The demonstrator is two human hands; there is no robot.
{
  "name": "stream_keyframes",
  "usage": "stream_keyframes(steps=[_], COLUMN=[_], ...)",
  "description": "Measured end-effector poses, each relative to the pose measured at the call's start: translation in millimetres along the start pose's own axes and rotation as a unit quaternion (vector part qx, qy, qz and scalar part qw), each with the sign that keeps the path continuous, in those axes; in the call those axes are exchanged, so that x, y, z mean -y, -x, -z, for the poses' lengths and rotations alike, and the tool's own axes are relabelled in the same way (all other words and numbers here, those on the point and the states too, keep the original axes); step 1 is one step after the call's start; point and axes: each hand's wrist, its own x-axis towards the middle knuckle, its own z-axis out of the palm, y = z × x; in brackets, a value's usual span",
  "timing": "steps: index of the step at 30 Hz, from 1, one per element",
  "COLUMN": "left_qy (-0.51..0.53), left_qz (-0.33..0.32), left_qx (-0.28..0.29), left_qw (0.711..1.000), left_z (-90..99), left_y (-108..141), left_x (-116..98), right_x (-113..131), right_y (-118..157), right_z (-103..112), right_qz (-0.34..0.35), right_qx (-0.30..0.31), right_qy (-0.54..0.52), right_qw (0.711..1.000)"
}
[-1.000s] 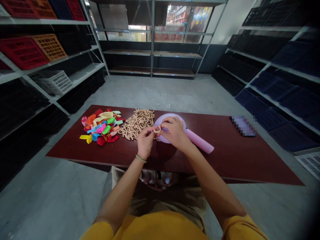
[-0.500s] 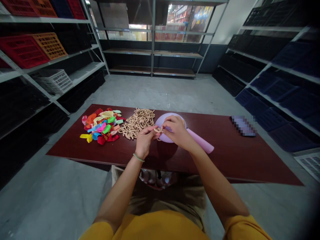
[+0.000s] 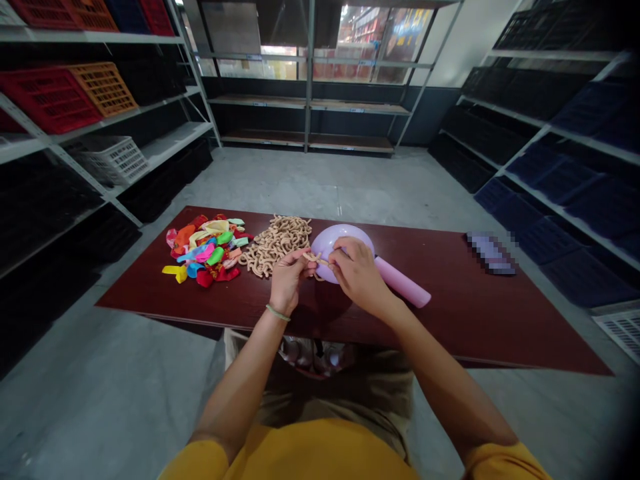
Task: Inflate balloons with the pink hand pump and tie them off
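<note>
Between my hands, just in front of a glossy round lilac object [image 3: 320, 239] that looks like a blown-up balloon, is a short beige curved piece [image 3: 314, 258]. My left hand [image 3: 289, 275] pinches its left end between thumb and fingertips. My right hand [image 3: 357, 272] has its fingers closed at the other end and covers part of the lilac object. To the left lies a heap of similar beige curved pieces [image 3: 280, 241]. Farther left is a pile of limp balloons [image 3: 210, 250] in many colours. A pink-lilac cylinder [image 3: 404, 283] rests beside the round object.
The dark red table [image 3: 480, 320] bears a pixelated purple item [image 3: 490, 253] near its right end. Shelving stands on three sides, with red [image 3: 50, 97] and orange crates [image 3: 103, 87] and a white basket [image 3: 117, 160] at left, and dark bins [image 3: 550, 167] at right.
My right hand has drawn slightly rightward, away from my left, so more of the beige piece shows, stretched out straighter. The view has shifted a little.
</note>
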Motion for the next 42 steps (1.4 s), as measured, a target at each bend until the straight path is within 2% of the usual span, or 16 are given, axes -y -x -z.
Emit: stream_keyframes(steps=[10,17,20,25,28,32,35,38,42], left_qy=[0.028,0.072,0.077,0.063,0.06,0.045,0.021,0.014,-0.055], left_qz=[0.046,0.1,0.104,0.088,0.054,-0.048,-0.117,-0.151,-0.207], left_qx=[-0.006,0.013,0.013,0.028,0.03,0.005,-0.015,-0.008,-0.01], left_qw=[0.999,0.992,0.992,0.994,0.996,0.998,0.993,0.988,0.977], left_z=[-0.1,1.2,1.4,-1.2,-4.9,-12.1,-15.6,-15.2,-13.5], left_y=[0.4,4.6,6.8,7.5,0.8,-16.8,-32.9,-55.4,-103.5], left_x=[7.0,8.1,10.0,10.1,7.0,-4.4,-16.6,-27.0,-34.8], right_x=[-3.5,-7.9,-7.3,-6.9,-9.0,-15.9,-24.1,-33.3,-44.2], right_y=[12.6,11.8,12.1,12.8,15.5,23.8,30.3,33.9,34.9], right_z=[-8.9,-14.8,-16.3,-17.1,-16.1,-18.0,-27.2,-41.8,-61.0], right_qz=[-0.015,-0.04,-0.042,-0.008,-0.014,-0.04,-0.051,-0.053,-0.029], right_qx=[-0.027,-0.077,-0.083,-0.08,-0.109,-0.179,-0.194,-0.178,-0.104], right_qy=[0.031,0.027,-0.003,-0.022,-0.009,-0.005,-0.013,-0.02,-0.043], right_qw=[0.999,0.996,0.996,0.996,0.994,0.983,0.98,0.982,0.993])
